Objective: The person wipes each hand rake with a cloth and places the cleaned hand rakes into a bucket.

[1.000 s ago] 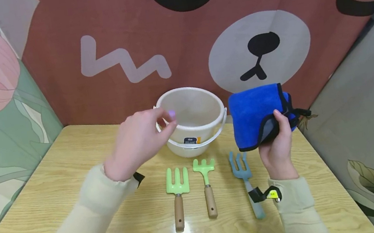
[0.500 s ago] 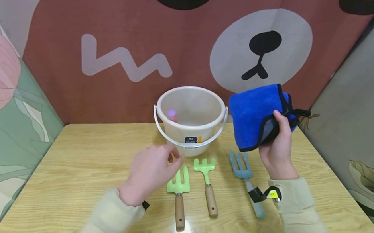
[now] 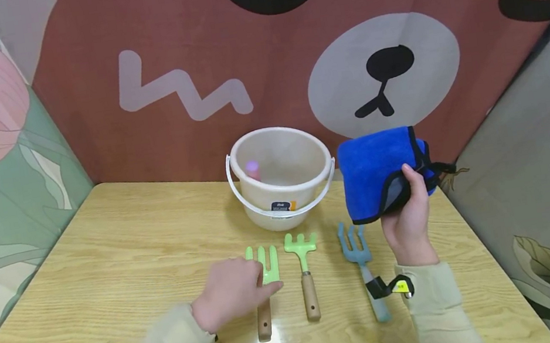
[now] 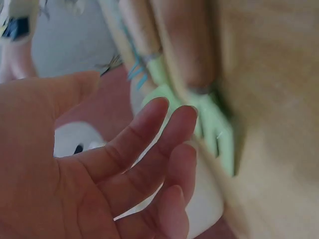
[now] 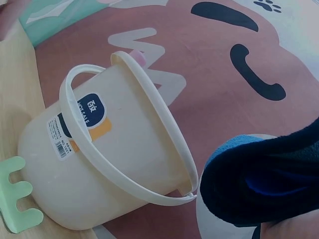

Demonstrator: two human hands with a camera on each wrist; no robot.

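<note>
In the head view my left hand (image 3: 229, 294) hovers over a green garden fork (image 3: 271, 271) with a wooden handle, covering its neck and part of its head. Its fingers are loosely bent and hold nothing; in the left wrist view a gap shows between the fingertips (image 4: 187, 114) and the fork's handle (image 4: 189, 45). My right hand (image 3: 411, 228) grips a folded blue cloth (image 3: 373, 171) with black edging, thumb on its front, raised above the table. A small green hand rake (image 3: 301, 244) with a wooden handle lies right of the fork.
A white bucket (image 3: 282, 218) stands at the back, handle lowered to the front. Inside it shows the purple-topped pink end of an object (image 3: 253, 169). A blue-grey hand fork (image 3: 356, 253) lies right of the rake, near my right wrist. A printed curtain (image 3: 185, 143) hangs behind the table.
My left hand has come from the bucket's rim down and toward me to the green fork, leaving the purple-topped pink object in the bucket. My right hand and the cloth have barely moved.
</note>
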